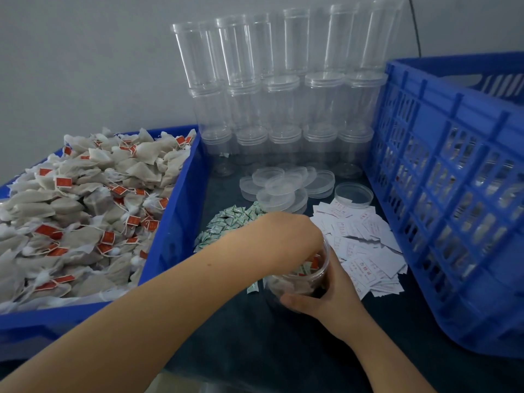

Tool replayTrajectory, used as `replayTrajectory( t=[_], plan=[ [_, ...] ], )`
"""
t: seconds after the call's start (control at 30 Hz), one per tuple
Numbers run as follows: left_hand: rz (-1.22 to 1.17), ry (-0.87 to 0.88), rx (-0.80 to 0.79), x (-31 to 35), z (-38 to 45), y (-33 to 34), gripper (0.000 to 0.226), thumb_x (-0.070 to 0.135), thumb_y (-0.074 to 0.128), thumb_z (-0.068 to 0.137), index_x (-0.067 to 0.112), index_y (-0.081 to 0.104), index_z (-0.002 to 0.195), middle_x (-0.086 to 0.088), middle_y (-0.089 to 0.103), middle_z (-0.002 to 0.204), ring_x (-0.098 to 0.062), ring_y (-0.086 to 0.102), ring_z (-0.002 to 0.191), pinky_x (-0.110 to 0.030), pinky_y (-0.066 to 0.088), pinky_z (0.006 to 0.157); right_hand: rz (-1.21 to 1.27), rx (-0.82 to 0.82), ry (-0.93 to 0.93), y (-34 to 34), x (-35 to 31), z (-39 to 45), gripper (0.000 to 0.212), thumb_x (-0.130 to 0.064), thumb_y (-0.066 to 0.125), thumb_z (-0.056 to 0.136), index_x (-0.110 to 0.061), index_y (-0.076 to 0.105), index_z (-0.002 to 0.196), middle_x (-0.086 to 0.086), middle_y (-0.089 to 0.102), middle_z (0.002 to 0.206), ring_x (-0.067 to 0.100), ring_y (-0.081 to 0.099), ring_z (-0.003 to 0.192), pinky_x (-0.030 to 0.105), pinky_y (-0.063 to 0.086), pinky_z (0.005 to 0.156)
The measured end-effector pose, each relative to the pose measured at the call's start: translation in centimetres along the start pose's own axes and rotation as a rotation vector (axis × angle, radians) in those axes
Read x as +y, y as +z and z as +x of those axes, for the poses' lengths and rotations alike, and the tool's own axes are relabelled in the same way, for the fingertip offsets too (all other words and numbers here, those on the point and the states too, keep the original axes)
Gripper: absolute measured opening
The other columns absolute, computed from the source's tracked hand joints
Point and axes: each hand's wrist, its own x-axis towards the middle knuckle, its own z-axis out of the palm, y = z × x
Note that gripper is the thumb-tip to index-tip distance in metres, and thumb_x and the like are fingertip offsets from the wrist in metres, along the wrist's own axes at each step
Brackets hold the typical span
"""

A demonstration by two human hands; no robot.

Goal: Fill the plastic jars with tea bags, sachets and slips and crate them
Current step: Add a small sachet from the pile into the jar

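A clear plastic jar [295, 282] stands tilted on the dark table, holding several tea bags and a green-white sachet. My right hand [331, 296] grips the jar from the right, thumb across its front. My left hand [286, 234] reaches over from the left and dips into the jar's mouth; its fingers are hidden inside. Tea bags [85, 208] with red tags fill the blue tray [175, 211] at left. Green-white sachets [226, 222] lie in a pile behind my left hand. White printed slips [365, 239] are heaped to the right of the jar.
Empty clear jars [283, 95] are stacked in tiers against the back wall. Clear lids [283, 185] lie piled in front of them, one lid [353, 195] apart. A tall blue slatted crate [453, 194] with filled jars inside stands at right.
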Motion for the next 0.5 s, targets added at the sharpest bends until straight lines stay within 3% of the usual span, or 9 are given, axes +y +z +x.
replayTrajectory(
  t=[0.17,0.23,0.33,0.43,0.5],
  plan=[
    [0.069,0.018,-0.032,0.2,0.5,-0.2,0.019,0.001,0.047,0.090,0.013,0.060,0.096,0.005,0.035,0.065,-0.009,0.034,0.052,-0.023,0.028,0.045,-0.014,0.001,0.008,-0.1,0.1,-0.1,0.091,-0.022,0.092,0.054,-0.030,0.049,0.134,-0.014,0.066,0.123,0.007,0.063,0.117,0.020,0.053,0.090],
    [0.015,0.077,-0.018,0.1,0.7,-0.8,0.016,0.010,0.049,0.091,0.014,0.063,0.098,0.006,0.045,0.069,-0.011,0.044,0.057,-0.022,0.034,0.048,-0.014,0.011,0.004,-0.2,0.1,-0.1,0.087,-0.019,0.092,0.056,-0.029,0.051,0.132,-0.012,0.067,0.121,0.009,0.063,0.115,0.021,0.053,0.089],
    [-0.342,0.146,0.024,-1.3,0.8,-2.8,0.010,0.024,0.058,0.090,0.020,0.067,0.090,0.015,0.061,0.074,-0.003,0.061,0.071,-0.020,0.050,0.063,-0.022,0.042,-0.010,-0.3,0.3,-0.2,0.084,-0.013,0.093,0.056,-0.033,0.052,0.126,-0.017,0.067,0.117,0.003,0.064,0.111,0.013,0.051,0.085],
    [-0.868,0.101,0.173,-3.4,2.3,-3.5,0.004,0.017,0.064,0.088,0.015,0.067,0.086,0.007,0.070,0.072,0.000,0.066,0.066,-0.018,0.056,0.068,-0.029,0.043,-0.011,-0.2,0.3,-0.3,0.096,-0.009,0.096,0.055,-0.035,0.048,0.134,-0.025,0.061,0.123,-0.003,0.058,0.118,0.010,0.047,0.090],
    [-0.919,0.010,0.243,-4.2,4.5,-2.3,0.004,0.016,0.066,0.088,0.012,0.068,0.087,0.002,0.071,0.075,0.002,0.064,0.063,-0.013,0.053,0.064,-0.040,0.009,-0.022,-0.2,0.3,-0.3,0.099,-0.009,0.096,0.057,-0.034,0.046,0.138,-0.026,0.060,0.126,-0.003,0.057,0.120,0.010,0.046,0.092]
  ],
)
